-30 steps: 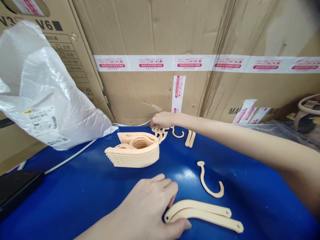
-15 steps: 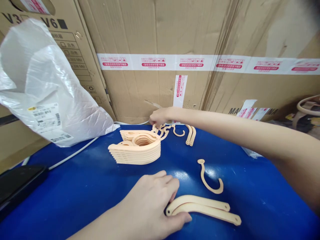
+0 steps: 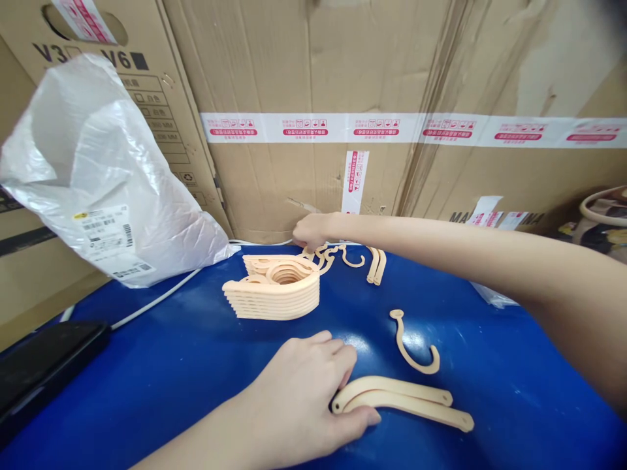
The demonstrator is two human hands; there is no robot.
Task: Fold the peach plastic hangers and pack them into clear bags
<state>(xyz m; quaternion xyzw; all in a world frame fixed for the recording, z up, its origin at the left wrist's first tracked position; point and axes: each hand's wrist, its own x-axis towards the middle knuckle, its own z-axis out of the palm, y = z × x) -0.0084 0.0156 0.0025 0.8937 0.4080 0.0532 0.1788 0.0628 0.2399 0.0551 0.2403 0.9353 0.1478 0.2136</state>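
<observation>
My left hand [image 3: 306,385] is closed around the near end of a pair of curved beige plastic hanger arms [image 3: 406,398], which lie one along the other on the blue tabletop. Beyond them rests a loose beige hook [image 3: 414,352], touched by neither hand. Farther back sits a stack of folded beige plastic hangers [image 3: 274,297]. My right hand [image 3: 313,232] reaches to the table's back edge, beside several hooks at the stack's right end. Its fingers are curled downward, and whatever they grip is hidden. Another hook [image 3: 353,260] and two more curved arms [image 3: 376,266] lie nearby.
Tall cardboard boxes [image 3: 313,183] stand along the back of the blue table [image 3: 196,378]. At the left are a white plastic bag [image 3: 112,196], a white cable [image 3: 157,301] and a black device [image 3: 53,372]. A clear plastic piece [image 3: 492,297] lies under my right forearm.
The view has shifted slightly, so the things at left appear farther right. Both hands stay nearly in place, the left still on the hanger arms, the right still by the hooks.
</observation>
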